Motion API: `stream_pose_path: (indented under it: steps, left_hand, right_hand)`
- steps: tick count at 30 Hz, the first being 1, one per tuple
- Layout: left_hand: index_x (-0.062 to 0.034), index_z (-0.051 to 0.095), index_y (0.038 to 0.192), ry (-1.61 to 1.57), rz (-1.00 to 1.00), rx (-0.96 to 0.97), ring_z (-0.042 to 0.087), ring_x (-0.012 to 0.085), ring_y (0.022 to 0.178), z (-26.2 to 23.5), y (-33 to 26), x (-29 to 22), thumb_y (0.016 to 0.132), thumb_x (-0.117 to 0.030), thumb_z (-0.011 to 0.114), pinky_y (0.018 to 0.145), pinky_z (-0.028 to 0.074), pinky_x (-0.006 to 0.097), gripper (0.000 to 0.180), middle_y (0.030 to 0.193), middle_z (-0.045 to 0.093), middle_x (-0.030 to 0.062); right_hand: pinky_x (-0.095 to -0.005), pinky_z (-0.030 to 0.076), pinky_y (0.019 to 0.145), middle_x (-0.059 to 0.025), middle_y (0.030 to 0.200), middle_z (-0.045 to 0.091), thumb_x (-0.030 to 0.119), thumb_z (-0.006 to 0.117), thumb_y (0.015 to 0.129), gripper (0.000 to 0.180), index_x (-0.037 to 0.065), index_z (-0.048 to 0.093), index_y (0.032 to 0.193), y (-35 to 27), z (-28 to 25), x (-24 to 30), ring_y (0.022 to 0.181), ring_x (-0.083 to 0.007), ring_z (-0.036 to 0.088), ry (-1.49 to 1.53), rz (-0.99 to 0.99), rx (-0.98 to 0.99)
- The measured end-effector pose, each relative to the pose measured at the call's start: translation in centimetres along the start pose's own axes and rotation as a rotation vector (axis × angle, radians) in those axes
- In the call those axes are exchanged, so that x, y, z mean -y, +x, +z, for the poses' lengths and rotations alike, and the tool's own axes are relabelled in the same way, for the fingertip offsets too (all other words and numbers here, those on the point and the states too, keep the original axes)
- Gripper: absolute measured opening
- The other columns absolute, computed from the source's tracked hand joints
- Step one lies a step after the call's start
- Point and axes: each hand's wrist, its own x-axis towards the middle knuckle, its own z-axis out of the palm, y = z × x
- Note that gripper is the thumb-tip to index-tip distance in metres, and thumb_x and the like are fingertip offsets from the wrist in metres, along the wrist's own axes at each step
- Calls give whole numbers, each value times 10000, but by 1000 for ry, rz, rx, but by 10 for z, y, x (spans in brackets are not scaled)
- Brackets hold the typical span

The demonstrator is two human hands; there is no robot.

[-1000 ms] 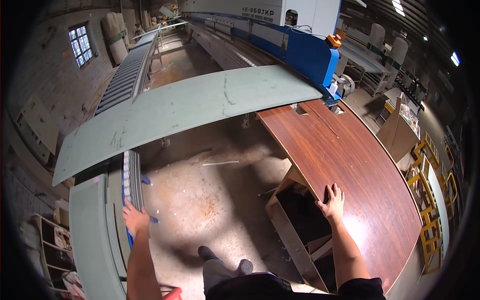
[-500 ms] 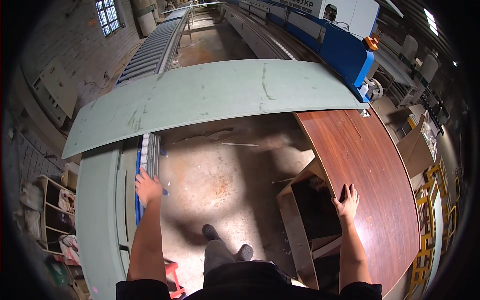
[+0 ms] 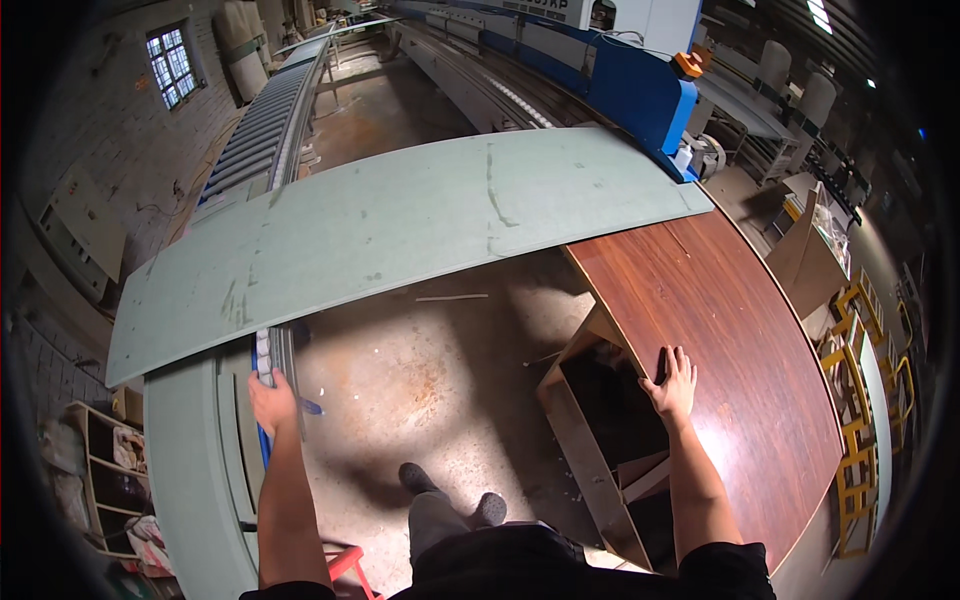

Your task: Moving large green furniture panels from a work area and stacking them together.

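Left hand: my left hand (image 3: 272,400) rests on the roller rail (image 3: 268,350) at the left, fingers curled over its top just below the near edge of the grey-green board (image 3: 400,225); it is closed loosely on the rail, though I cannot tell how firmly.
Right hand: my right hand (image 3: 674,382) lies flat with fingers spread on the near left edge of the brown wood-grain panel (image 3: 730,330), the thumb hooked over that edge; it is not clasped round anything.
Grey-green board: a long, thin sheet lying crosswise, its left end over the roller rail and grey bench (image 3: 190,470), its right end reaching the far corner of the brown panel beside the blue machine (image 3: 630,85).
Brown panel: glossy, stretching from the board's right end back toward me along the right side, resting on an open wooden frame (image 3: 590,440) whose dark inside shows just left of my right hand.
Roller conveyor: a long run of rollers (image 3: 255,130) leading away past the board's far edge toward the window (image 3: 168,62).
Floor: bare stained concrete (image 3: 420,370) between both arms, my shoes (image 3: 450,495) on it, a red stool (image 3: 345,565) near my left elbow.
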Motion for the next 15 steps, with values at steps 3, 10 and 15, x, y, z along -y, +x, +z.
stream_pose_path:
  steps: [3,10,15]
  left_hand:
    - [-40,523,1167,-133,115,-191,513,358,1101,5,-1,15,867,-313,591,935,409,429,411,1145,574,171]
    - [-2,561,1051,-690,307,-124,577,234,897,21,-34,14,892,-204,604,771,473,336,261,988,573,127]
    - [-14,417,1285,-1244,-33,704,577,254,996,44,-74,-83,874,-303,654,857,485,339,555,1153,541,178]
  right_hand:
    - [-491,131,1142,-182,1491,272,484,693,706,919,93,298,1439,2,-2,4,1383,-324,246,-40,15,43]
    - [-515,111,1139,-165,1522,202,535,658,729,956,96,234,1465,7,4,0,1403,-337,181,-113,70,101]
    - [-528,120,1133,-176,1518,202,523,676,722,955,102,239,1459,-1,1,6,1399,-348,191,-144,85,95]
